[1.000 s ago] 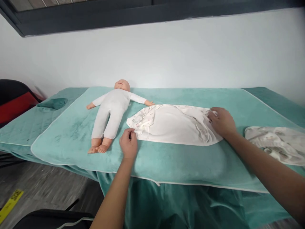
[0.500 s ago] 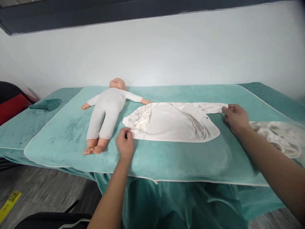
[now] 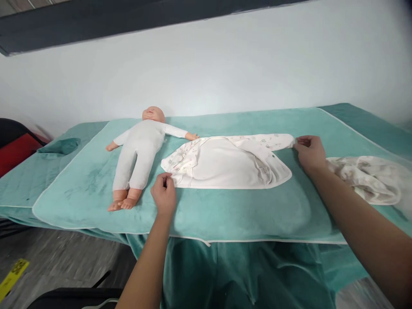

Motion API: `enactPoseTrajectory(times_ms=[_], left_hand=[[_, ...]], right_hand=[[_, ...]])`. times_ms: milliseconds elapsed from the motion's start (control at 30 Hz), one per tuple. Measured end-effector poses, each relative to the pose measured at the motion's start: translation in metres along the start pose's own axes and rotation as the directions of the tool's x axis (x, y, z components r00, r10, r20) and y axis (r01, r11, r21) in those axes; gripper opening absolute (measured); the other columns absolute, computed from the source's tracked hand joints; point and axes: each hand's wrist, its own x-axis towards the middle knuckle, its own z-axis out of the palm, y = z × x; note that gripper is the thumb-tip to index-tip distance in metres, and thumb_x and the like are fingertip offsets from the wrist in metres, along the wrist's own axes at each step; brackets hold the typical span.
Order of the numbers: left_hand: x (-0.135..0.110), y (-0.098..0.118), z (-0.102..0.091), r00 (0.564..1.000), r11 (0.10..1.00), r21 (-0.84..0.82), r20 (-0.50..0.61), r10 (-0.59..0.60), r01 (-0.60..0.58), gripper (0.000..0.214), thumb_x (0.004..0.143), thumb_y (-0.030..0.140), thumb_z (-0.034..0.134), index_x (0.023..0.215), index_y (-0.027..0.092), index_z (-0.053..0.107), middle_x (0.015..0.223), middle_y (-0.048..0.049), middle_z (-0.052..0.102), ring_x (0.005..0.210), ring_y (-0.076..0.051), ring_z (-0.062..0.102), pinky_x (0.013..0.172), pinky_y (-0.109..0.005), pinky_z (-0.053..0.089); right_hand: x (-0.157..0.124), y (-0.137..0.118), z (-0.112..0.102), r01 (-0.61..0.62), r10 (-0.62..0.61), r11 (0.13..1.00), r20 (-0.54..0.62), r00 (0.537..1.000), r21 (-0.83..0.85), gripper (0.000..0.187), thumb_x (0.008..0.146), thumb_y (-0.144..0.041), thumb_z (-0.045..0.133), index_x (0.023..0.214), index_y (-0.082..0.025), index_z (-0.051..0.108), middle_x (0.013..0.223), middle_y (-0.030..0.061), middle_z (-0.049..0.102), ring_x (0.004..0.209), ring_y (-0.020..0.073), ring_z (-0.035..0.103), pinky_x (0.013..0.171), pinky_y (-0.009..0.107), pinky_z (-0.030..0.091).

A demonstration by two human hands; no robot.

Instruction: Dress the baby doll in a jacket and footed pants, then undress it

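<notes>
The garment (image 3: 225,165) lay spread flat at centre frame; your left hand (image 3: 163,196) pinched its lower-left corner; your right hand (image 3: 309,151) gripped the sleeve end; the doll (image 3: 138,150), left of it, was not yet in it.

A plain white wall (image 3: 206,73) backs the table (image 3: 225,266), which is draped in teal cloth. A dark frame (image 3: 96,21) runs along the wall's top. Grey wood-pattern floor (image 3: 58,262) lies below; a red-and-black chair (image 3: 16,146) stands at left.

Doll (image 3: 138,150) left of garment (image 3: 225,163) on towel (image 3: 225,210) – crumpled cloth (image 3: 367,178) far rt
</notes>
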Motion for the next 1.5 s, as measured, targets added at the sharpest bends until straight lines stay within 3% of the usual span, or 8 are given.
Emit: enactPoseTrajectory(times_ms=[167,300,433,733,867,1167,1367,1500], left_hand=[[0.000,0.001,0.000,1.000,1.000,0.002,0.008,-0.002,0.002,0.018,0.080,0.020,0.050,0.087,0.018,0.067,0.067,0.0029,0.060,0.062,-0.014,0.052,0.064,-0.025,0.040],[-0.001,0.001,-0.001,1.000,1.000,-0.006,0.008,-0.007,0.007,0.018,0.080,0.020,0.050,0.086,0.018,0.067,0.067,0.0029,0.060,0.063,-0.014,0.052,0.064,-0.025,0.040],[-0.001,0.000,-0.001,1.000,1.000,-0.007,0.010,-0.004,0.004,0.017,0.079,0.018,0.051,0.086,0.018,0.066,0.067,0.0029,0.059,0.062,-0.014,0.052,0.064,-0.025,0.040],[0.002,-0.011,0.002,0.957,0.959,0.009,-0.054,0.284,-0.284,0.022,0.075,0.007,0.046,0.085,0.018,0.063,0.101,-0.0083,0.060,0.099,-0.021,0.058,0.088,-0.034,0.048],[0.000,-0.010,0.002,0.931,0.929,0.066,0.047,0.363,-0.365,0.018,0.080,0.012,0.051,0.090,0.019,0.064,0.102,-0.0076,0.066,0.101,-0.023,0.058,0.093,-0.038,0.046],[-0.008,-0.001,0.005,0.881,0.842,0.296,0.300,0.366,-0.451,0.027,0.082,0.026,0.064,0.109,0.023,0.066,0.122,-0.0058,0.068,0.114,-0.027,0.058,0.094,-0.043,0.040],[-0.008,-0.001,0.008,0.913,0.832,0.387,0.255,0.319,-0.398,0.024,0.081,0.018,0.063,0.106,0.018,0.065,0.128,-0.0120,0.062,0.117,-0.031,0.054,0.094,-0.045,0.043],[-0.008,-0.005,0.006,0.915,0.852,0.334,0.144,0.376,-0.402,0.012,0.092,0.021,0.055,0.098,0.016,0.065,0.117,-0.0144,0.063,0.110,-0.029,0.056,0.093,-0.042,0.045]], right_hand=[[-0.013,-0.008,0.002,0.177,-0.184,0.973,-0.031,0.982,-0.148,0.048,0.089,-0.030,0.053,0.134,-0.013,0.051,0.140,0.0212,0.052,0.126,0.0272,0.052,0.105,0.040,0.041],[-0.023,-0.020,0.008,0.578,-0.509,0.767,0.283,0.813,-0.278,0.046,0.098,-0.038,0.040,0.136,-0.015,0.054,0.145,0.0171,0.053,0.136,0.0295,0.046,0.112,0.045,0.033],[-0.023,-0.019,0.012,0.555,-0.422,0.744,0.384,0.822,-0.371,0.044,0.101,-0.038,0.032,0.121,-0.017,0.065,0.132,0.0176,0.064,0.125,0.0322,0.057,0.102,0.049,0.040],[-0.035,-0.036,0.009,0.530,-0.510,0.794,0.148,0.847,-0.297,0.035,0.096,-0.035,0.044,0.115,-0.018,0.068,0.126,0.0185,0.067,0.120,0.0322,0.059,0.104,0.045,0.043],[-0.079,-0.094,0.038,0.427,-0.420,0.904,0.162,0.893,-0.008,0.032,0.090,-0.035,0.052,0.116,-0.021,0.066,0.124,0.0131,0.068,0.113,0.0299,0.063,0.101,0.047,0.046],[-0.135,-0.226,0.169,-0.268,-0.079,0.855,0.622,0.779,0.443,0.048,0.069,-0.019,0.072,0.114,-0.020,0.054,0.100,0.0067,0.071,0.072,0.0165,0.068,0.070,0.033,0.058],[-0.126,-0.243,0.190,-0.334,-0.059,0.812,0.637,0.768,0.478,0.047,0.066,-0.020,0.074,0.109,-0.016,0.056,0.068,-0.0013,0.062,0.056,0.0135,0.058,0.048,0.024,0.045],[-0.132,-0.238,0.183,-0.301,-0.109,0.780,0.592,0.798,0.549,0.045,0.064,-0.025,0.075,0.106,-0.020,0.060,0.080,-0.0017,0.062,0.070,0.0141,0.061,0.059,0.025,0.051]])
